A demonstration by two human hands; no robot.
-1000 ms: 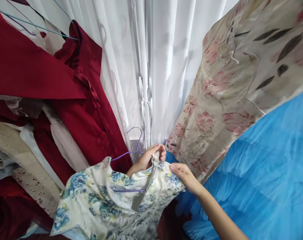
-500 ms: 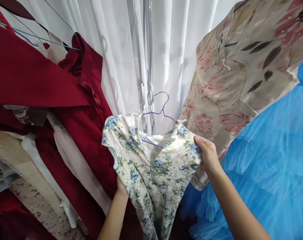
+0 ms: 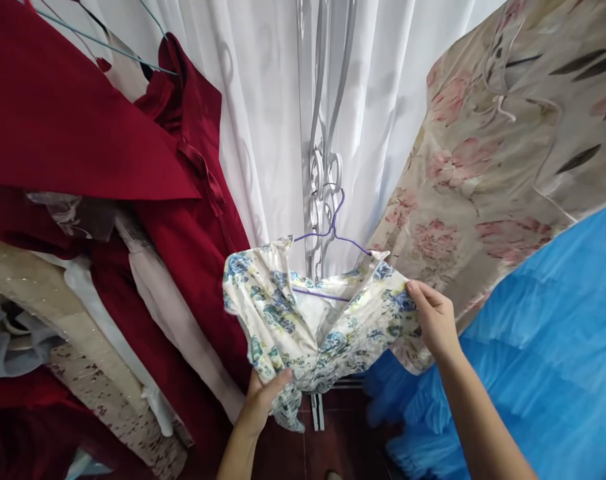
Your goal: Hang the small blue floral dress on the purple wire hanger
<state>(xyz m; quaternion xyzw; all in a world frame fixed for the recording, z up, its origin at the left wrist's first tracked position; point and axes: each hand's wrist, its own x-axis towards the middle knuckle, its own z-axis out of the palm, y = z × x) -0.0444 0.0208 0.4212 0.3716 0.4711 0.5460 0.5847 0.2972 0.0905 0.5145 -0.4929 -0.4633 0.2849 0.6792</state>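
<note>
A white dress with blue flowers (image 3: 277, 300) hangs on a thin purple hanger (image 3: 353, 241) in front of me. The hanger's hook is up against the white hooks of a stand. My left hand (image 3: 263, 400) grips the dress low on its left side, thumb over the front and the other fingers behind the cloth. At the right sleeve, my right hand (image 3: 435, 317) pinches the edge of the fabric between thumb and fingers. The lower part of the dress is bunched up and folded back, so its hem is hidden.
Dark red garments (image 3: 183, 153) hang close on the left, with beige and white ones (image 3: 83, 327) below. To the right are a beige floral dress (image 3: 463, 173) and blue tulle (image 3: 537, 347). White curtains (image 3: 267, 120) and a metal stand (image 3: 327, 87) are behind; dark floor tiles (image 3: 327, 453) show beneath.
The dress's lower part has been lifted and gathered, uncovering the floor. My left hand now has its thumb over the front. The view has shifted, and the hanger's hook appears nearer the stand's hooks.
</note>
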